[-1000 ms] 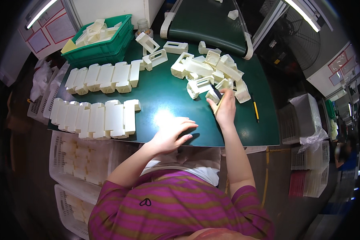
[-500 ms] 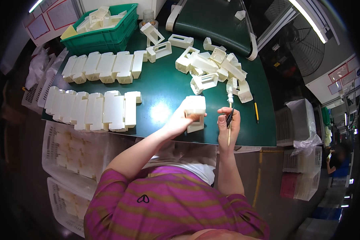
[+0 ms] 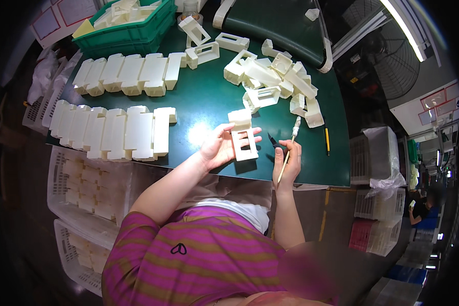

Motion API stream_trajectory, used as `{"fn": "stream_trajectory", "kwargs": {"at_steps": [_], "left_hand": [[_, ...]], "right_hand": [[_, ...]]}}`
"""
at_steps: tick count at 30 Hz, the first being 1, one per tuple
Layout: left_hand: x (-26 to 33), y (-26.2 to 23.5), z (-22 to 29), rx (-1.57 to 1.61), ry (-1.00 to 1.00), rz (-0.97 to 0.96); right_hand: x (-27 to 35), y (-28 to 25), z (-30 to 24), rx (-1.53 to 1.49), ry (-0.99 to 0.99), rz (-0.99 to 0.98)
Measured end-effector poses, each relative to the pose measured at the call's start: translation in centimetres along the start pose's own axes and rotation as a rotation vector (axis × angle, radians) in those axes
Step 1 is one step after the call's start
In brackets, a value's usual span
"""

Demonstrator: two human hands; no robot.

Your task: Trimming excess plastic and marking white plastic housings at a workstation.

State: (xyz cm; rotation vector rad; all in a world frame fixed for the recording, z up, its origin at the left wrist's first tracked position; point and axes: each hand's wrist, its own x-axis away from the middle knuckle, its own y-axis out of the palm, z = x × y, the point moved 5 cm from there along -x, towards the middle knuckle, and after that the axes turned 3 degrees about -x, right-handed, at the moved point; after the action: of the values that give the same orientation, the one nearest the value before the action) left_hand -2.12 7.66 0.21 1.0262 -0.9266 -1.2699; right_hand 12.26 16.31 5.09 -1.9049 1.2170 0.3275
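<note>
Two tidy rows of cream moulded parts (image 3: 112, 131) lie at the left of the green table (image 3: 209, 109). Just right of them, above the near edge, the left hand (image 3: 220, 148) closes loosely on a cream plastic frame (image 3: 243, 136), thumb and fingers along its side rails. It looks light, rigid and smooth; the solid rails seem the safest hold. The right hand (image 3: 287, 162) pinches a thin stick tool (image 3: 289, 149). A loose heap of parts (image 3: 275, 81) lies behind.
</note>
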Motion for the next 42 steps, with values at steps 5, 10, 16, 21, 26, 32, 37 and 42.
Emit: {"fn": "stream_trajectory", "kwargs": {"at_steps": [5, 10, 16, 21, 26, 32, 37, 42], "left_hand": [[-0.2, -0.1, 0.0, -0.091, 0.006, 0.019], [-0.1, 0.0, -0.4, -0.366, -0.037, 0.046], [0.4, 0.5, -0.4, -0.471, -0.028, 0.048], [0.2, 0.4, -0.6, -0.437, -0.032, 0.039], [0.0, 0.1, -0.4, -0.432, -0.037, 0.029], [0.6, 1.4, -1.0, -0.623, -0.053, -0.015], [0.9, 1.3, -0.1, -0.926, 0.253, 0.028], [0.9, 0.5, 0.4, -0.906, 0.346, 0.143]], "right_hand": [[-0.1, 0.1, 0.4, 0.054, -0.032, 0.022], [-0.4, -0.1, -1.0, -0.013, -0.047, 0.007], [-1.2, 0.4, -4.4, 0.168, -0.128, -0.062], [-1.1, -0.1, -3.9, 0.204, -0.065, -0.063], [-1.4, -0.3, -4.0, 0.219, -0.039, -0.073], [-0.6, -1.3, 0.8, 0.286, 0.037, -0.043], [-2.0, -2.4, 0.7, -0.550, 0.406, 0.052], [-0.8, -1.4, -4.2, -0.871, 0.162, -0.009]]}}
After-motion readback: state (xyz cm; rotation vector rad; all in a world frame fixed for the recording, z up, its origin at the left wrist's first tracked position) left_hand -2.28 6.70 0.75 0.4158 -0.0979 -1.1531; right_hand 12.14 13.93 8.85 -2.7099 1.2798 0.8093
